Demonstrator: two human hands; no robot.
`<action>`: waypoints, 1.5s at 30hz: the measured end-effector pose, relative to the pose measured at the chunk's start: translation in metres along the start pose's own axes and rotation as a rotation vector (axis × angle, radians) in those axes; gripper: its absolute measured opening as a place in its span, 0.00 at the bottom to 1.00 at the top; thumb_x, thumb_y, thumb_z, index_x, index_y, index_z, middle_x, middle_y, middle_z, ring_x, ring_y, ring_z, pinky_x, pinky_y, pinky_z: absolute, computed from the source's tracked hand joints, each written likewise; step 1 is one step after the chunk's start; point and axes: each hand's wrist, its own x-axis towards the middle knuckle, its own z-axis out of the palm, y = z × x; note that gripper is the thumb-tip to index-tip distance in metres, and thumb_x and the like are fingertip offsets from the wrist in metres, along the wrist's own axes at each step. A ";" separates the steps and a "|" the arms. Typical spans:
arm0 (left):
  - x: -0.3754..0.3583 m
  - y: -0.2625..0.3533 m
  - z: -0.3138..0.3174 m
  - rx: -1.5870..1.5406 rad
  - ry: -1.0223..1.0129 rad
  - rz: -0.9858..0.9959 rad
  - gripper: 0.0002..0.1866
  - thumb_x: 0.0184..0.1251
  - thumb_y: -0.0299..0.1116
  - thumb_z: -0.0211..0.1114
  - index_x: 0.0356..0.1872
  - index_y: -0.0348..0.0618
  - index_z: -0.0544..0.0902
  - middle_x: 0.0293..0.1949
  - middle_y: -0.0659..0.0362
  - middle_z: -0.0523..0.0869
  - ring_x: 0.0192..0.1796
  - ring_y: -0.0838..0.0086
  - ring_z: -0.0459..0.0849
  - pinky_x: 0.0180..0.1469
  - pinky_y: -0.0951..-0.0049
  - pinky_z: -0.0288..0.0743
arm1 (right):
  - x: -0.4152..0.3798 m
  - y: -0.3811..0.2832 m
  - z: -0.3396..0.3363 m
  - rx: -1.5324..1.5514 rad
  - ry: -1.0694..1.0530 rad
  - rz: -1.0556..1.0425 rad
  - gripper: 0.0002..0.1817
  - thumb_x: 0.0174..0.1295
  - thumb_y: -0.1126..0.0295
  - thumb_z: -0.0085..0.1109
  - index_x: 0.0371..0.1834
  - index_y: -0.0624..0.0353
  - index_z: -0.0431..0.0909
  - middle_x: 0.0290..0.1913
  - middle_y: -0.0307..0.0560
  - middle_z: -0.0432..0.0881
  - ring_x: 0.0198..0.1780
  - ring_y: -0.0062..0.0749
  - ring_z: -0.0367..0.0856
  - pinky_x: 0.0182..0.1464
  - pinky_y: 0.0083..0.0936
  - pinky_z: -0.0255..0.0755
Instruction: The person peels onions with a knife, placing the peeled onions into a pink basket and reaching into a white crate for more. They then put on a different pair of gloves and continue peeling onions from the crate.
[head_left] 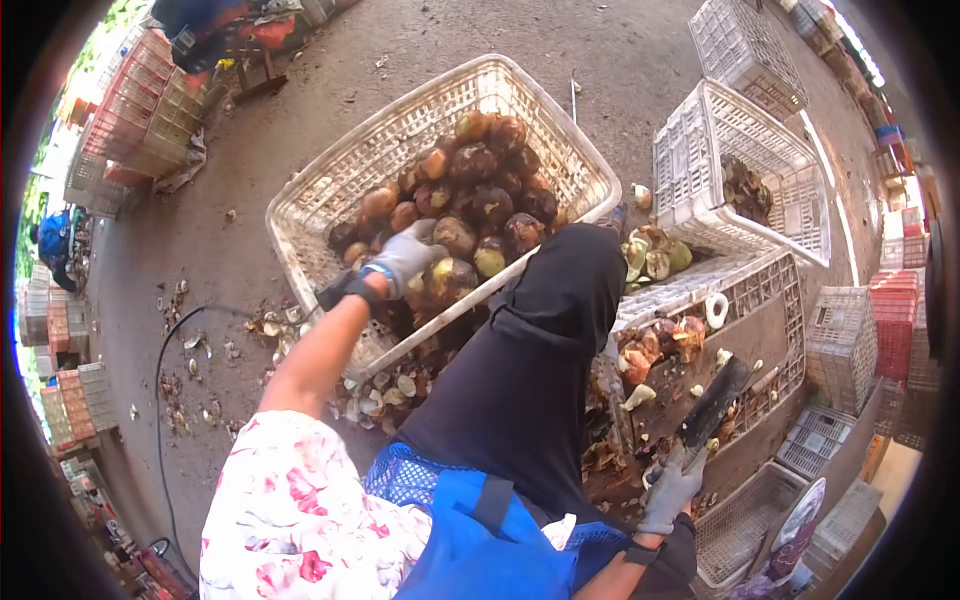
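Observation:
My left hand (pixel 408 258), in a grey glove, reaches into a large whitish plastic crate (pixel 330 195) of round brown and green fruits (pixel 470 195). Its fingers are apart and rest over the fruits at the near side; no firm hold on one shows. At the lower right my gloved right hand (pixel 675 490) is closed around the handle of a cleaver (pixel 717 400). The dark, broad blade points up and away, above a board (pixel 745 345) laid over a crate. Brown peelings (pixel 655 350) and pale scraps lie beside the blade.
Cut green pieces (pixel 655 255) lie beyond my knee. A tipped white crate (pixel 690 160) holds dark pieces. Shavings (pixel 390 395) litter the ground below the fruit crate, and a black cable (pixel 160 390) curves at left. Stacked crates (pixel 135 110) stand around, with another person (pixel 55 245) far left.

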 end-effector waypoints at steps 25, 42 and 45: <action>0.190 -0.137 0.052 -0.626 -0.203 -0.249 0.16 0.71 0.44 0.64 0.47 0.41 0.85 0.38 0.58 0.89 0.40 0.68 0.86 0.47 0.68 0.80 | -0.021 0.000 0.009 -0.143 0.145 -0.042 0.16 0.68 0.64 0.60 0.53 0.64 0.79 0.38 0.52 0.86 0.38 0.37 0.85 0.45 0.33 0.77; 0.029 0.043 -0.016 -1.068 -0.647 0.464 0.24 0.71 0.40 0.59 0.65 0.42 0.76 0.64 0.54 0.80 0.66 0.63 0.78 0.71 0.60 0.69 | 0.002 -0.025 -0.005 0.157 -0.074 0.113 0.32 0.69 0.71 0.57 0.76 0.55 0.60 0.38 0.35 0.72 0.28 0.16 0.76 0.26 0.17 0.76; -0.010 0.141 -0.034 -0.985 -0.646 0.576 0.22 0.72 0.33 0.57 0.66 0.42 0.75 0.63 0.55 0.80 0.65 0.66 0.79 0.70 0.63 0.71 | -0.012 0.015 -0.018 0.351 0.084 0.031 0.30 0.68 0.73 0.56 0.74 0.54 0.63 0.37 0.34 0.73 0.27 0.15 0.74 0.24 0.14 0.73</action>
